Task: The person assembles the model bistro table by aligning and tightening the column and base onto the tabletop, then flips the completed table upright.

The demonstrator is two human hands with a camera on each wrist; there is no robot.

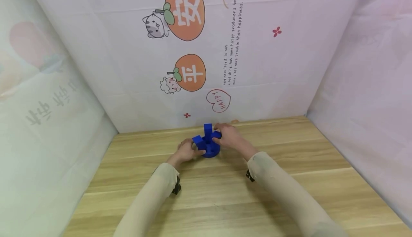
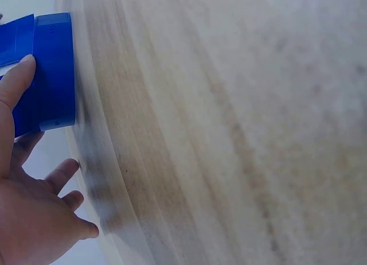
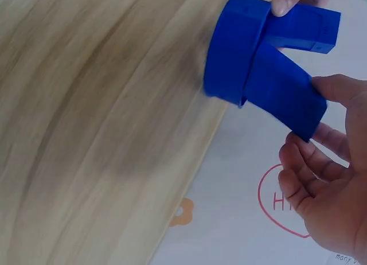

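Observation:
A round blue base (image 1: 210, 154) stands on the wooden table near its back edge, with three blue blocks rising from it. My left hand (image 1: 186, 151) holds the left block (image 1: 199, 142) low down, its thumb lying across the block just above the base's rim. My right hand (image 1: 230, 137) pinches the outer end of the right block (image 3: 287, 93) between thumb and fingers; this block leans outward from the base. The back block (image 1: 207, 131) stands upright between the two hands, untouched. In the left wrist view, the lower fingers (image 2: 62, 176) are spread away from the base.
The wooden table (image 1: 212, 201) ends at a white cloth backdrop (image 1: 257, 97) with printed fruit, cartoon animals and lettering. White cloth side walls (image 1: 363, 97) rise at left and right. A dark wrist strap (image 1: 176, 186) shows by the left sleeve.

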